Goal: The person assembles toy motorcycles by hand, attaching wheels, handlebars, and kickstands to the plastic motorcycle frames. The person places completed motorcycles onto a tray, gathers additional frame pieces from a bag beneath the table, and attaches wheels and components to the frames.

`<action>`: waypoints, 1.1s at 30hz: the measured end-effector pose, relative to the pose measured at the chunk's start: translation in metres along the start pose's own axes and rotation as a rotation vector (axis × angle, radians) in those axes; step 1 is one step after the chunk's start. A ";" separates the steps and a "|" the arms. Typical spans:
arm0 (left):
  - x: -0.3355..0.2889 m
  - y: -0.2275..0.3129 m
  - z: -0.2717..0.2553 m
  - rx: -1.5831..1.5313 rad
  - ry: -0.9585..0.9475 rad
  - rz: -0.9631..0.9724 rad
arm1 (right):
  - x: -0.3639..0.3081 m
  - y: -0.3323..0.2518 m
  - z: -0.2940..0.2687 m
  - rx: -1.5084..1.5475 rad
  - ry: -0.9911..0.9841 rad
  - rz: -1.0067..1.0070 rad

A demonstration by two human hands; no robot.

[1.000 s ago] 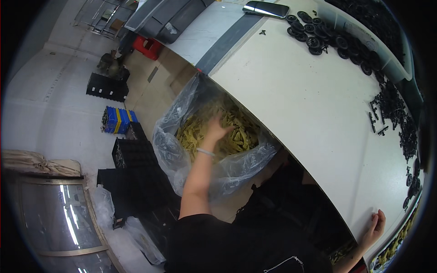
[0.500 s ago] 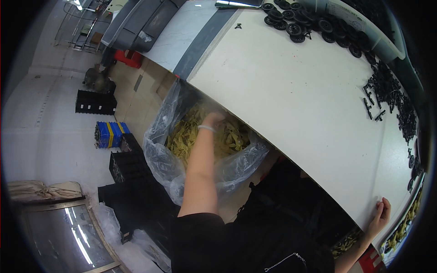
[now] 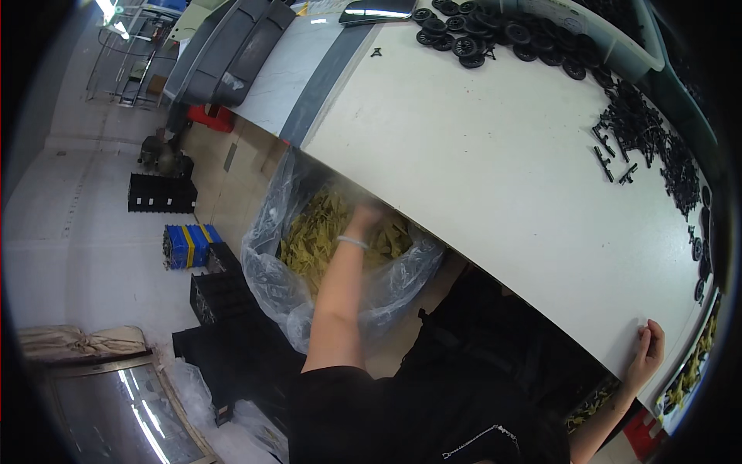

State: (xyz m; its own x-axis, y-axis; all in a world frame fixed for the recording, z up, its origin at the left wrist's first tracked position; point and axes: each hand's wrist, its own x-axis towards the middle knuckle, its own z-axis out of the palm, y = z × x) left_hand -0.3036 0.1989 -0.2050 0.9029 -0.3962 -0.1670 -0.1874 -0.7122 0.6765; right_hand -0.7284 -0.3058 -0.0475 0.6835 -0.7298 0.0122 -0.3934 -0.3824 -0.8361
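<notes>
My left hand (image 3: 369, 215) reaches down into a clear plastic bag (image 3: 270, 274) beside the table. It is over a heap of small olive-yellow plastic parts (image 3: 309, 251). Its fingers are blurred and partly lost in the haze of the bag, so their grip does not show. A pale band circles that wrist. At the near right, my right hand (image 3: 648, 359) rests by the edge of the white table (image 3: 479, 170). Its fingers are loosely bent and apart, with nothing visible in them.
Black toy wheels (image 3: 502, 35) and a pile of black axle-like parts (image 3: 638, 131) lie along the table's far and right sides, near a translucent bin (image 3: 618, 50). A grey tub (image 3: 232, 54) stands at far left. Black crates (image 3: 162, 193) and a blue bundle (image 3: 189, 246) sit on the floor.
The view has shifted slightly, so the table contents appear further left and higher. My left hand stays inside the bag, a little lower in the picture. The right hand still rests at the table edge.
</notes>
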 end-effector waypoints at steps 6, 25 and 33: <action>-0.017 0.003 -0.059 -0.022 0.136 -0.428 | 0.000 -0.001 -0.004 0.025 -0.006 -0.010; 0.071 0.330 -0.112 -0.401 -0.432 0.309 | 0.002 -0.041 0.004 0.007 0.082 -0.128; 0.143 0.402 -0.015 -0.106 -0.027 0.638 | 0.006 -0.037 0.008 -0.029 -0.005 -0.120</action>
State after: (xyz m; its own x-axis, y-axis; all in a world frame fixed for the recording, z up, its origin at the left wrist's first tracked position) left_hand -0.2436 -0.1351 0.0541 0.6163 -0.7380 0.2749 -0.6438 -0.2711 0.7156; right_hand -0.7051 -0.2911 -0.0206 0.7294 -0.6755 0.1083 -0.3265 -0.4828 -0.8126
